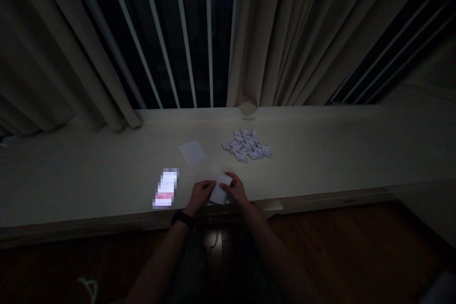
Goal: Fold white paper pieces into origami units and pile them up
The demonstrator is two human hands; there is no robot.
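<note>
A white sheet of paper (220, 194), seemingly folded, sits between my two hands at the front edge of the ledge. My left hand (202, 194) pinches its left side, and a dark band circles that wrist. On the right side, my right hand (235, 189) grips the same paper, thumb on top and fingers behind the far edge. Just beyond lies a pile of small folded paper pieces (247, 145), pointed at their ends. To the left of the pile rests a flat square stack of white paper (192, 153).
A lit, pixelated phone-like screen (166, 189) lies left of my hands on the pale ledge (320, 152). Behind the ledge hang beige curtains (267, 33) and white window bars (185, 38). Below is a dark wooden floor (338, 256) with a white curved object (90, 287).
</note>
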